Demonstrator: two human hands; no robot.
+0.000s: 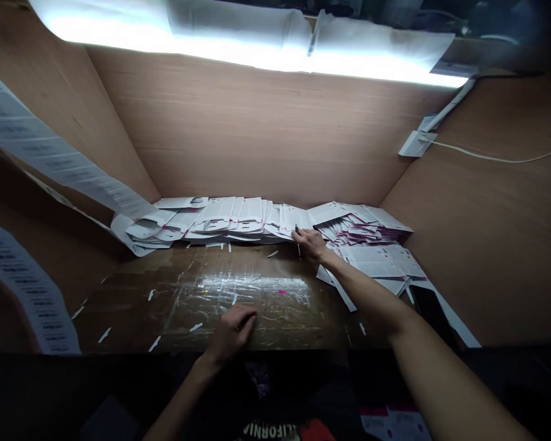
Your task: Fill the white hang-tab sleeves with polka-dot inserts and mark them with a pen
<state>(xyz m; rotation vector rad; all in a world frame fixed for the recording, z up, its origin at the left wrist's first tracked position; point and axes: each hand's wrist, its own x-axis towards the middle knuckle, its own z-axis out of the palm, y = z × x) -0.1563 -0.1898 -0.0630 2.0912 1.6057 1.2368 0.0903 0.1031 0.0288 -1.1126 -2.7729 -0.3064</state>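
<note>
My right hand (309,244) reaches to the back of the table, at the middle of a long row of flat white folded boxes (248,211). Its fingers are closed round a slim dark pen-like tool (299,250), whose exact kind I cannot make out. The hand is right at the front edge of the boxes; whether it touches them is not clear. Near the table's front edge my left hand (235,324) rests on the plastic-covered tabletop (183,294), its fingers curled in with nothing visible in them.
Long strips of printed labels (55,153) hang at the left. More boxes with pink edges (362,229) are heaped at the back right. A dark phone (429,309) lies by the right wall. Paper scraps (196,327) dot the table, and wooden panels (266,135) enclose it.
</note>
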